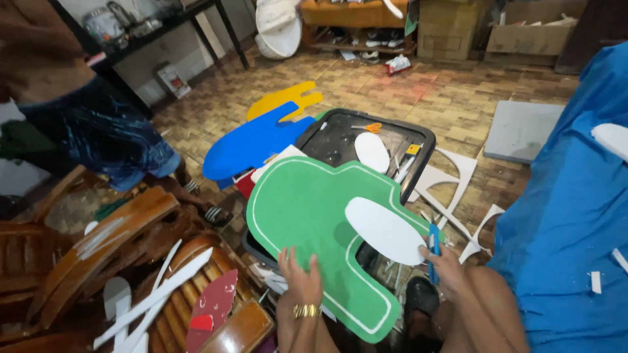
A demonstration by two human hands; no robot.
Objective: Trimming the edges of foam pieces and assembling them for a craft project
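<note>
Head view: we see the green foam cutout (307,209) lying over a black tray (340,134), its long axis running from upper left to lower right, its lobes pointing toward the upper right. Our left hand (297,278) pinches its lower edge. Our right hand (445,261) grips a blue cutter (434,252) beside a white oval (384,230) resting on the green.

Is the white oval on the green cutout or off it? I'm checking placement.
On it: the white oval lies across the green cutout, with the right hand at its edge.
</note>
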